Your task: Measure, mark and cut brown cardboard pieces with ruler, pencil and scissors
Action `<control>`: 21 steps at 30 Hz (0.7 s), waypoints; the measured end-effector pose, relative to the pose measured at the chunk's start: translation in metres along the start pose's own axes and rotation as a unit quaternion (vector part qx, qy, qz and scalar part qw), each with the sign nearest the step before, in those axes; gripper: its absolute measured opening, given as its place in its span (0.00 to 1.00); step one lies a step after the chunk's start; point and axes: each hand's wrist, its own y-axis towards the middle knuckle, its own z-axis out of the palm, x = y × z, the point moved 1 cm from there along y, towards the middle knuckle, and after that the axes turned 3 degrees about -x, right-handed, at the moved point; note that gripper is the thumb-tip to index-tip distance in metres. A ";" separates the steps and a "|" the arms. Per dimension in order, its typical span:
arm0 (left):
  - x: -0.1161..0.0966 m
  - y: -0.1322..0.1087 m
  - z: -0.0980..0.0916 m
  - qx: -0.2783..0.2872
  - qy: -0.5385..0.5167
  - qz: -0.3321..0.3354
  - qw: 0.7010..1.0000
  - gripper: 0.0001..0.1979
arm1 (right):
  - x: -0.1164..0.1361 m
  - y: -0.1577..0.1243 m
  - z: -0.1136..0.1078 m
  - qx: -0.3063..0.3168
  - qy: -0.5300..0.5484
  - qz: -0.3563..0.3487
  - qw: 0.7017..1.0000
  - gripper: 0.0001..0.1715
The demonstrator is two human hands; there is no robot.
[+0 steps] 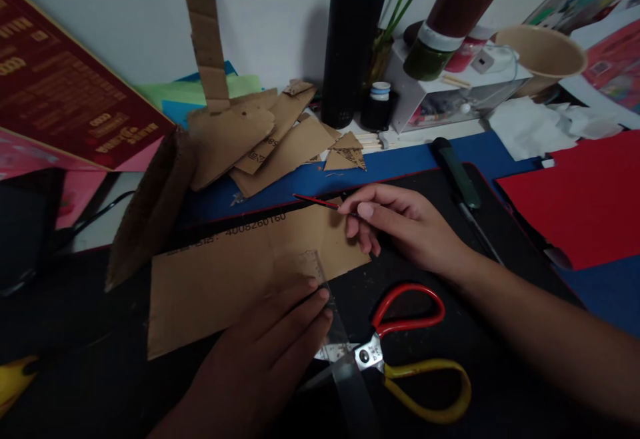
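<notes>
A flat piece of cardboard (215, 285) with printed digits lies on the black mat. My left hand (270, 339) rests with its fingers stretched flat on a clear ruler (340, 332) and the cardboard's lower edge. Between the thumb and fingers of my right hand (390, 219) is a thin dark red stick (317, 200), held above the cardboard's right part. Scissors (370, 352) with one red and one yellow handle lie right of my left hand, their blades partly under the ruler.
Cardboard scraps (295, 145) are piled behind the mat, near a black bottle (353, 45). A utility knife (457, 175) and red paper (580, 199) lie to the right. Paint jars (430, 52) stand on a white box. A curved cardboard piece (150, 205) stands at the left.
</notes>
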 end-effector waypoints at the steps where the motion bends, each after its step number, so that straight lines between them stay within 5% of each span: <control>1: 0.000 0.000 0.000 -0.002 -0.003 -0.004 1.000 0.16 | 0.000 0.000 0.000 0.000 0.000 0.000 1.000 0.17; 21: 0.001 -0.002 0.004 -0.009 0.005 -0.011 1.000 0.16 | -0.005 0.001 -0.004 0.000 0.048 0.001 0.999 0.15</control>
